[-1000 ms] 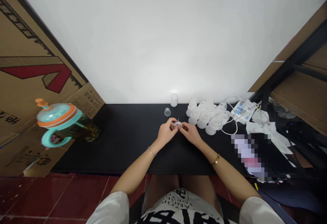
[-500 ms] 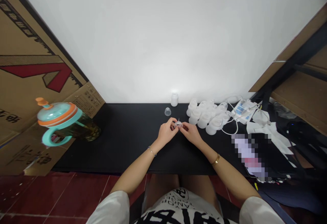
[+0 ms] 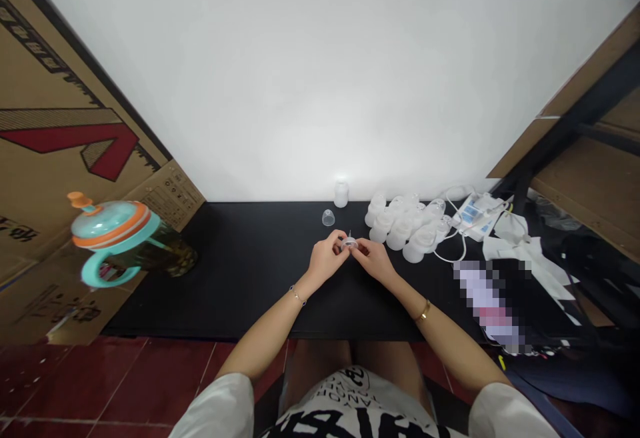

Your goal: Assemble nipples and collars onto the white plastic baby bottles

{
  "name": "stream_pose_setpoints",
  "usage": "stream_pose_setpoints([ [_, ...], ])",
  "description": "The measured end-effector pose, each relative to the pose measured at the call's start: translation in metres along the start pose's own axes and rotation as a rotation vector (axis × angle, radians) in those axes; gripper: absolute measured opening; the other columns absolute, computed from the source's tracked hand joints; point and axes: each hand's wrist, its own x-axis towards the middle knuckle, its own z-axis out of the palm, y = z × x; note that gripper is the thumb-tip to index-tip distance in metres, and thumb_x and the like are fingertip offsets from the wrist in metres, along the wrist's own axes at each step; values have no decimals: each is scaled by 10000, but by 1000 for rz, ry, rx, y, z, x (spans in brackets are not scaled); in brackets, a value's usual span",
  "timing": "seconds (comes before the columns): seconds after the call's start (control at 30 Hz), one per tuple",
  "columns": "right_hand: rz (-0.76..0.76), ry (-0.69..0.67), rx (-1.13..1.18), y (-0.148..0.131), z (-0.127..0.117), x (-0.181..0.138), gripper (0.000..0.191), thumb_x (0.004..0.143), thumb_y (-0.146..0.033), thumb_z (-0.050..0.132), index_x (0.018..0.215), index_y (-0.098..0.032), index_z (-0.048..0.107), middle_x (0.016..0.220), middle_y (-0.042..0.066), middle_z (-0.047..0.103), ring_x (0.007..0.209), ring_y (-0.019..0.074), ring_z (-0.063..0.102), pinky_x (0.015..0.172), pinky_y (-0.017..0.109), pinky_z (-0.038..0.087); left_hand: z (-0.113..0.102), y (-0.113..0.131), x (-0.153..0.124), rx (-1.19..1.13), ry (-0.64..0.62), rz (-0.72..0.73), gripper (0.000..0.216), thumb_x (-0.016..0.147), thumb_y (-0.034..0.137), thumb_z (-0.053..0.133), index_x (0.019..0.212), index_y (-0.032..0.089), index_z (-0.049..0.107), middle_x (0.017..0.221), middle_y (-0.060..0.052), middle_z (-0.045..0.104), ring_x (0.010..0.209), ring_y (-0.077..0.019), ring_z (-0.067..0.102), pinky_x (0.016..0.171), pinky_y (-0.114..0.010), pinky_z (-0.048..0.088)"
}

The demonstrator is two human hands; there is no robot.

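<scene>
Left hand: the left hand [image 3: 326, 257] pinches one side of a small translucent white plastic cap with a thin spike on top [image 3: 349, 243], fingers closed on it.
Right hand: the right hand [image 3: 373, 259] meets it from the other side, fingertips also closed on that small part.
Where the part is: held just above the black bench [image 3: 240, 271], near the middle, between both hands.
Close by: a tiny clear plastic dome cup [image 3: 328, 217] and a small frosted white bottle [image 3: 341, 194] stand behind the hands; a cluster of frosted white plastic bottles [image 3: 405, 225] sits just to the right.
Slip risk: the part is tiny and smooth, so a loose pinch could, I'd judge, send it onto the dark bench or the red tiled floor [image 3: 100, 378].
Knock risk: a right elbow swinging outward could topple the bottle cluster or snag the white cable [image 3: 453, 251] beside it.
Left edge: a teal and orange lidded drinking jug [image 3: 120, 238] stands well apart, little danger there.
Writing: the brown cardboard box [image 3: 55, 138] shows a large red arrow mark and print too small to read; the shirt lettering is cut off.
</scene>
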Motion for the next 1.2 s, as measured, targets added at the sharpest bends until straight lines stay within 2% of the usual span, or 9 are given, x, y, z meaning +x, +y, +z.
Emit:
stream_pose_setpoints([
  [0.8,-4,20,-40,2,-2,0,274,916,-396,573,797,-208,733,635,5,656,581,168,564,555,276,377,1,0,-1,63,-7,6,198,839,258,631,1037,262,634,721,55,670,590,-116,593,620,-212,421],
  [1.2,-14,-30,8,3,2,2,295,956,-433,521,937,-211,715,801,28,713,657,181,595,605,282,414,0,-3,0,171,36,59,244,929,247,573,1153,267,667,805,31,695,641,-125,597,663,-223,430],
])
